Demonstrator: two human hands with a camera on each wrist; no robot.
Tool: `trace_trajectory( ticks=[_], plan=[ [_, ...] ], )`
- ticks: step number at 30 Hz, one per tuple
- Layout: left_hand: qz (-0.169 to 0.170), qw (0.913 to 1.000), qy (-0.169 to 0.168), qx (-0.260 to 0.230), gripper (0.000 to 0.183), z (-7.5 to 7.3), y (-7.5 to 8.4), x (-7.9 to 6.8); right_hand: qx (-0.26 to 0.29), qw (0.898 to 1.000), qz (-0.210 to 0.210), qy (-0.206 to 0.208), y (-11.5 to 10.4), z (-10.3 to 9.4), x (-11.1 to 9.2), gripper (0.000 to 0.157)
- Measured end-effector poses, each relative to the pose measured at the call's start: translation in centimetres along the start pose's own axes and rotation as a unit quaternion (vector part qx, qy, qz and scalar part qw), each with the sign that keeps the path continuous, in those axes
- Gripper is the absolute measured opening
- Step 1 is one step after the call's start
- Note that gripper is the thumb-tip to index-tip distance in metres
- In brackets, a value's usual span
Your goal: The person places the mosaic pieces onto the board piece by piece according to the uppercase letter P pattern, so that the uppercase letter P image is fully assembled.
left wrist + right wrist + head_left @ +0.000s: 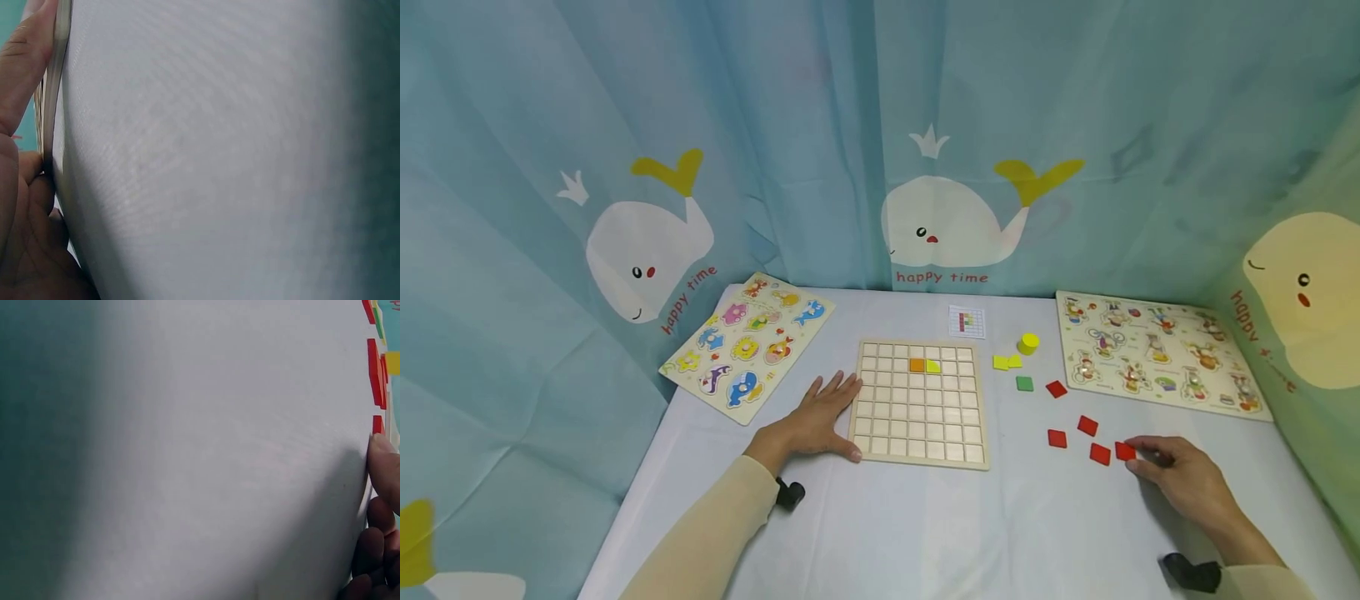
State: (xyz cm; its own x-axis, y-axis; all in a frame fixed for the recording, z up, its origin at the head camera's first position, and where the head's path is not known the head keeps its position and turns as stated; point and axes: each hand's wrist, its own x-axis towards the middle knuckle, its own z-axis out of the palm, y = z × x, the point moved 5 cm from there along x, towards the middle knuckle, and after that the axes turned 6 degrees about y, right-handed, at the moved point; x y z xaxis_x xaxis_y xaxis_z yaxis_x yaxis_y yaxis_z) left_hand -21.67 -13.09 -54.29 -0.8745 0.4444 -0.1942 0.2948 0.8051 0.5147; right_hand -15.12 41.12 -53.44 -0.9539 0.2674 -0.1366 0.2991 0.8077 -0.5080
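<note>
The left hand lies with its fingers spread apart against the left side of a square, pale wooden board with a grid of recesses, its thumb at the near left corner. The right hand pinches a flat, square red tile between thumb and forefinger on the white tabletop, well to the right of the board. Four more square red tiles lie to the left of the pinched one, the farthest near a flat, square green tile. Beyond the green tile are two flat yellow pieces, touching or nearly so, and a round yellow stack. In the board's second row from the far edge, a square orange tile sits just beside a yellow piece. A small white card with a printed coloured grid lies behind the board.
</note>
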Motion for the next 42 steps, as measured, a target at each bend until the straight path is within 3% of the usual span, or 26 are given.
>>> trace_trajectory(
  ticks=[27,42],
  plan=[
    [0.005,1.0,-0.001,0.008,0.13,0.2,-0.2,0.3,0.046,0.998,0.002,0.045,-2.4,-0.2,0.4,0.048],
    [0.006,0.9999,-0.003,0.009,0.13,0.1,-0.2,0.1,0.103,0.991,-0.061,0.064,-6.8,1.3,0.5,0.038]
  ],
)
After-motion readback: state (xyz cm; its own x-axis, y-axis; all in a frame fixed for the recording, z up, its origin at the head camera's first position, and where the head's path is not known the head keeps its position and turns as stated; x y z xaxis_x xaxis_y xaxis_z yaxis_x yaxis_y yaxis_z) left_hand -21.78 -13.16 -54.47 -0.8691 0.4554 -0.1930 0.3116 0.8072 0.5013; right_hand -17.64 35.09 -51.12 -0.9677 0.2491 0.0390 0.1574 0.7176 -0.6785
